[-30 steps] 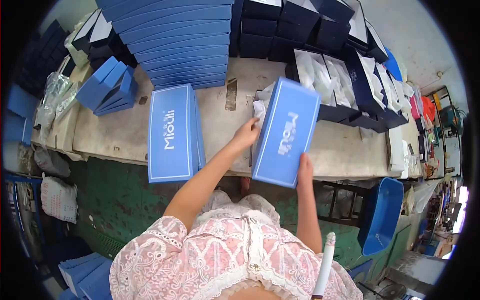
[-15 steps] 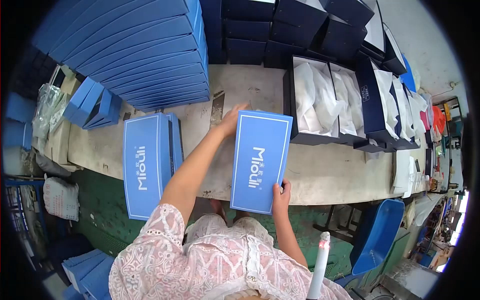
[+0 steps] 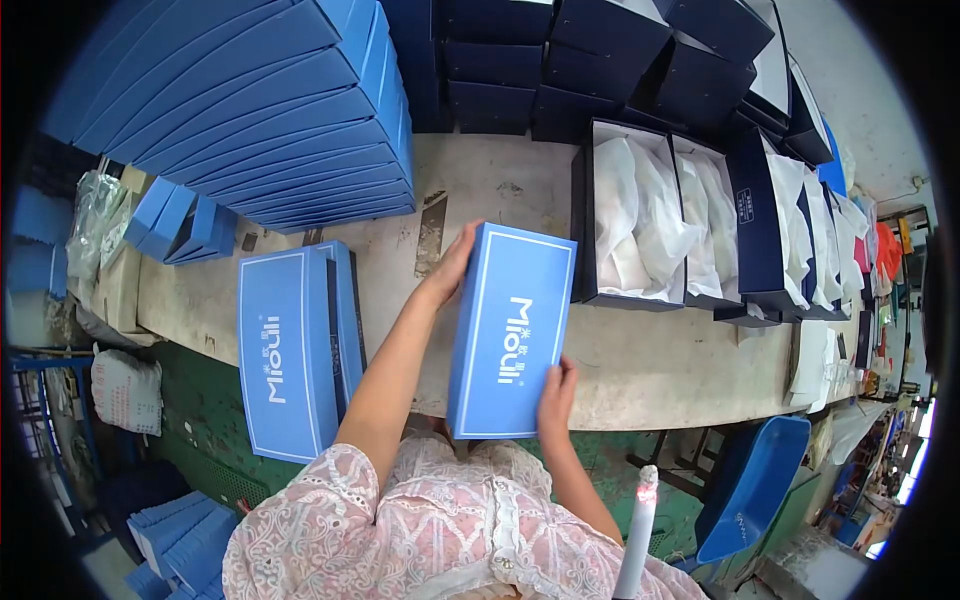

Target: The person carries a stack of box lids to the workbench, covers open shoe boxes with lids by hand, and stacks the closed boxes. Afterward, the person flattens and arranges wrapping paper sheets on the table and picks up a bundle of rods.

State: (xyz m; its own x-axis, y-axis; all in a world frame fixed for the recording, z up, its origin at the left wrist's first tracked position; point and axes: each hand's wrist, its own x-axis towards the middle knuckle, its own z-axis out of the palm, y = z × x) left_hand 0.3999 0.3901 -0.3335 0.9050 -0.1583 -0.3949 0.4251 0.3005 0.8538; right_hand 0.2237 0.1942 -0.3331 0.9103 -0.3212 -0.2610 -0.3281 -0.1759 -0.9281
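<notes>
Since a second ago, blue box point(image 3: 513, 335) has come leftward, out from in front of the open dark boxes point(image 3: 583, 235). We have it in both hands: left hand point(image 3: 455, 265) gripping the upper left edge, fingers partly hidden; right hand point(image 3: 557, 400) clasping the lower right side. Lettered face turned toward us, words running sideways; lower end overlaps the front edge of the table point(image 3: 640, 375) in our view. To our left, second box point(image 3: 285, 350), lettered face visible, its lower end past the table edge. Beyond, on our right, white paper point(image 3: 650, 215) bulges inside the open dark boxes. Farther left, tall blue stack point(image 3: 330, 130); at the back, dark stack point(image 3: 490, 65).
</notes>
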